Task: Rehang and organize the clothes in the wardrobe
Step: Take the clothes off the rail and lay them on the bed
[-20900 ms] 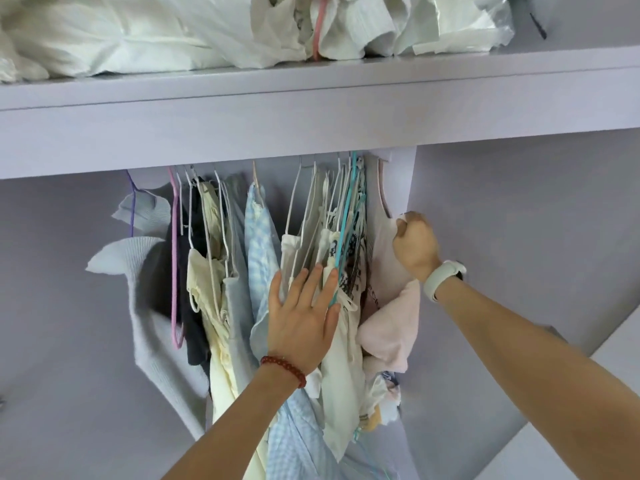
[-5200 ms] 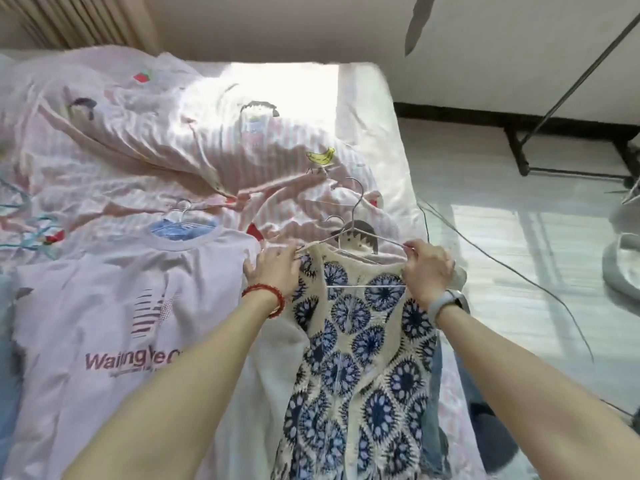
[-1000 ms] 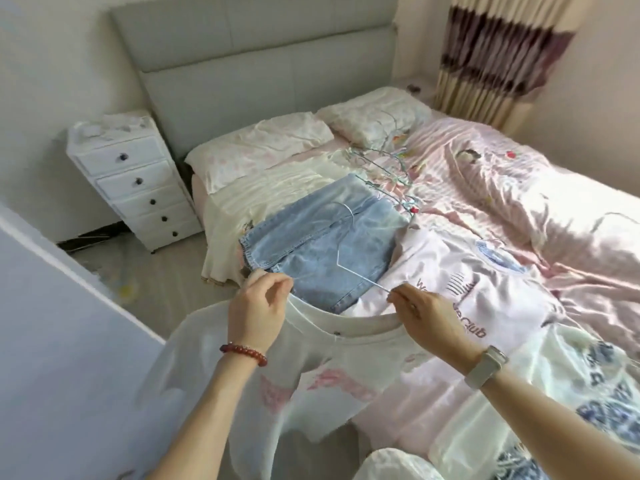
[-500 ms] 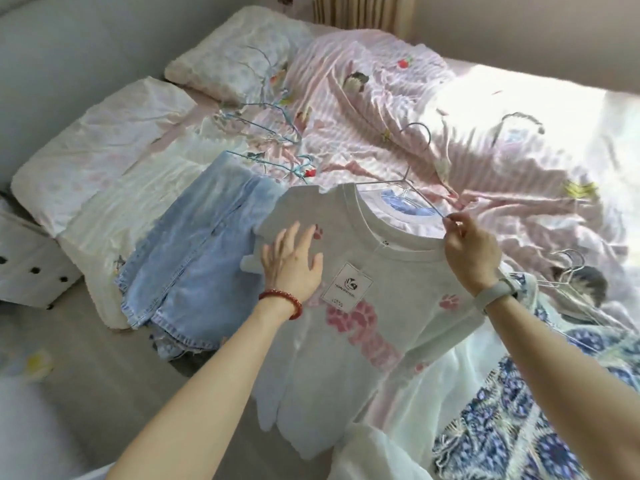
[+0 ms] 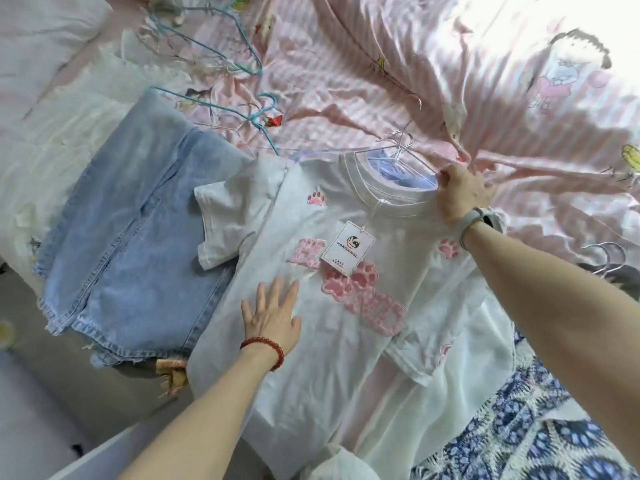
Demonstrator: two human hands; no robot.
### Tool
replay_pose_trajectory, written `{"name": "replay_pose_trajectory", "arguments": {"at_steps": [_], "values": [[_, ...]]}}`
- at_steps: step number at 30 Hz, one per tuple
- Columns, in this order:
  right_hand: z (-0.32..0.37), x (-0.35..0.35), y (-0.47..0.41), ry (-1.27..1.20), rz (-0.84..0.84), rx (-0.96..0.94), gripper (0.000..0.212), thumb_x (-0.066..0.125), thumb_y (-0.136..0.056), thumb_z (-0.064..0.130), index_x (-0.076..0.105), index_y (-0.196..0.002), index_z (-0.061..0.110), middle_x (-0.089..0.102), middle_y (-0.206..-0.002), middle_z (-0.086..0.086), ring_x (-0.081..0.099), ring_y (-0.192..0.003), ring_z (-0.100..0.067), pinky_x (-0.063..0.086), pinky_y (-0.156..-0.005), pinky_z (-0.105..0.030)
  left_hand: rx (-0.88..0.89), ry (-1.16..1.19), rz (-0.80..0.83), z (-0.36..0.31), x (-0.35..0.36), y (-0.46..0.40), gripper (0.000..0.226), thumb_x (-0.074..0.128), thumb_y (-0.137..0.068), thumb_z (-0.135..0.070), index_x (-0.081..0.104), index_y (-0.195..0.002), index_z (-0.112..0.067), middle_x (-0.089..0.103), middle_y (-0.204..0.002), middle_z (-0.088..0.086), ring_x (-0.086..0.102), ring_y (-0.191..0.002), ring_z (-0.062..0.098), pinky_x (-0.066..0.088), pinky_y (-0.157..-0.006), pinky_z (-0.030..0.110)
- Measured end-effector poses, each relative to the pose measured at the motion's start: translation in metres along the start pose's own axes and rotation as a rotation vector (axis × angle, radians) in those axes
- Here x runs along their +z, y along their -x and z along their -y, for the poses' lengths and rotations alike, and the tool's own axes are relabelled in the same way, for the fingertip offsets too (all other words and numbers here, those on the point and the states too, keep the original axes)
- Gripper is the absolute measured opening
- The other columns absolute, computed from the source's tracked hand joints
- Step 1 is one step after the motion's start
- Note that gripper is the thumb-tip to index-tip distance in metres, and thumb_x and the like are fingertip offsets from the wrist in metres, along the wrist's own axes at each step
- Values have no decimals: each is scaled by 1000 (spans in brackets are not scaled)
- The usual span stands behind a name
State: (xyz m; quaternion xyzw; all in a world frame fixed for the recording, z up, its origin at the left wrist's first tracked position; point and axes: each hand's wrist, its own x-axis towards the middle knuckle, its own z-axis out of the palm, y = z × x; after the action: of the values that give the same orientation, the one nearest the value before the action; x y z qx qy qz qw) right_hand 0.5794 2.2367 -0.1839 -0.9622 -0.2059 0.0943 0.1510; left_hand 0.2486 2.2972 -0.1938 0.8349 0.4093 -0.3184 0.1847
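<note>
- White T-shirt: lies face up on the bed, partly over the denim garment, spread so it can be handled on its hanger.
- Left hand: fingers spread flat on the shirt's front, apparently smoothing it.
- Right hand: pinches the collar beside the wire hanger, likely to steady it.

A white T-shirt with pink paw prints and a paper tag at the collar lies spread flat, front up, on the bed. A wire hanger sits in its neck opening. Its left sleeve overlaps the folded light-blue jeans beside it.
</note>
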Motion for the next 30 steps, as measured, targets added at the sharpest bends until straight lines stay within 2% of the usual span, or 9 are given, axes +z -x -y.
{"name": "replay_pose_trajectory", "arguments": {"at_steps": [2,5,8,11,15,18,24,27,30], "values": [[-9,30,2,73,127,20,34,36,-90,28,59,-112,15,53,-125,-14,42,-120,-29,24,-104,-48,-15,-8,60,4,12,-9,61,32,-96,-34,-5,-146,-35,-14,-155,0,-13,-142,28,0,-113,53],[-17,65,28,161,335,-21,45,34,-95,35,33,-137,21,24,-150,-8,20,-138,-24,9,-107,-56,-15,-13,107,8,23,-15,63,31,-97,-37,-8,-146,-34,-20,-154,0,-18,-140,29,-2,-113,54],[-14,82,57,257,471,-138,52,26,-94,44,16,-142,25,8,-154,-6,3,-142,-26,1,-108,-62,-7,-20,105,10,25,-16,63,32,-96,-38,-7,-146,-34,-21,-154,0,-19,-140,29,-5,-112,54],[1,78,74,255,476,-108,55,23,-96,43,10,-146,24,-1,-156,-7,-2,-143,-26,0,-110,-61,9,18,43,14,19,-13,60,32,-96,-36,0,-147,-33,-12,-156,1,-13,-142,26,-2,-113,52],[42,58,106,144,385,-213,50,27,-97,34,19,-144,20,9,-155,-9,5,-142,-27,3,-111,-58,12,84,-136,34,8,6,54,33,-97,-30,12,-147,-27,5,-156,3,-1,-143,21,3,-115,49],[79,45,145,98,346,-364,47,33,-96,30,28,-141,15,20,-152,-11,12,-141,-28,7,-111,-55,-83,176,-247,67,0,34,53,35,-96,-26,17,-146,-26,10,-155,1,3,-143,19,2,-115,48],[184,32,266,4,417,-686,43,36,-96,26,36,-137,13,33,-146,-7,21,-138,-25,11,-111,-53,-356,354,-508,168,12,143,49,37,-96,-24,25,-144,-24,19,-153,2,13,-141,18,10,-114,46],[240,30,353,9,482,-917,43,34,-97,28,36,-138,17,34,-146,-4,20,-139,-22,11,-113,-51,-549,426,-622,221,44,225,49,38,-95,-22,29,-143,-22,21,-152,2,14,-141,19,15,-112,47],[284,28,456,21,551,-1146,41,32,-98,28,36,-138,18,37,-144,-2,19,-139,-20,6,-113,-50,-773,454,-682,271,92,312,49,41,-94,-21,31,-142,-22,24,-151,4,18,-140,19,12,-112,45]]}}
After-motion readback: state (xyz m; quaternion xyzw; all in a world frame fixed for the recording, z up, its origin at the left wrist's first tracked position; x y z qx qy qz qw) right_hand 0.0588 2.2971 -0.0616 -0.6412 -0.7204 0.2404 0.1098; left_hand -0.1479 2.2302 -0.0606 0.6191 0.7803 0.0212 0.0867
